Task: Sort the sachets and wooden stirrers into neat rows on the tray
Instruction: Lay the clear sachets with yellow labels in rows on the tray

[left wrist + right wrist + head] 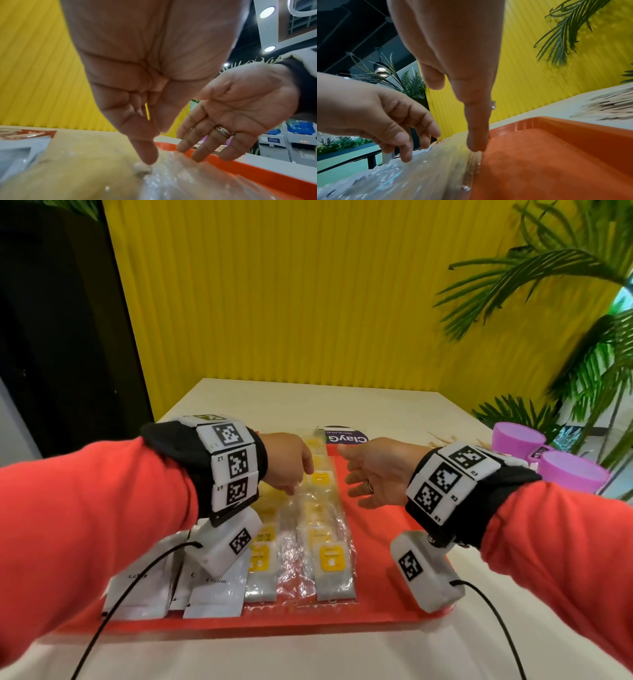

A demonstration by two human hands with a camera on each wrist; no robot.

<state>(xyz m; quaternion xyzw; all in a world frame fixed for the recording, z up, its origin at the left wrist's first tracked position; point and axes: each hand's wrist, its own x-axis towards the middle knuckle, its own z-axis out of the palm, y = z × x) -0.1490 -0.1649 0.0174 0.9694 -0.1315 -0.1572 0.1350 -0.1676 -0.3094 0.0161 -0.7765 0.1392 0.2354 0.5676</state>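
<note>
A purple packet (346, 436) just beyond the fingertips of both hands reads "ClayG", upside down to the wearer. The white sachets (212, 590) below the left wrist carry grey lettering too blurred to read, and the yellow labels on the clear sachets (330, 558) are not legible.

The clear sachets lie in 2 rows on the red tray (376, 542), their long axes running from the person toward the yellow wall, 1 row under the left hand (287, 462) and 1 between the 2 hands. The white sachets lie flat at the tray's near left, long axes the same way.

The left hand's fingers point down, a fingertip (147, 155) touching the clear wrap; they grip nothing. The right hand (380, 470) is spread, palm turned toward the left hand, straight fingertips (475, 143) meeting the right edge of the clear row.

The wooden stirrers (611, 106) lie in a loose heap on the table, off the tray, beyond the right hand, beside 2 purple cups (568, 470).
</note>
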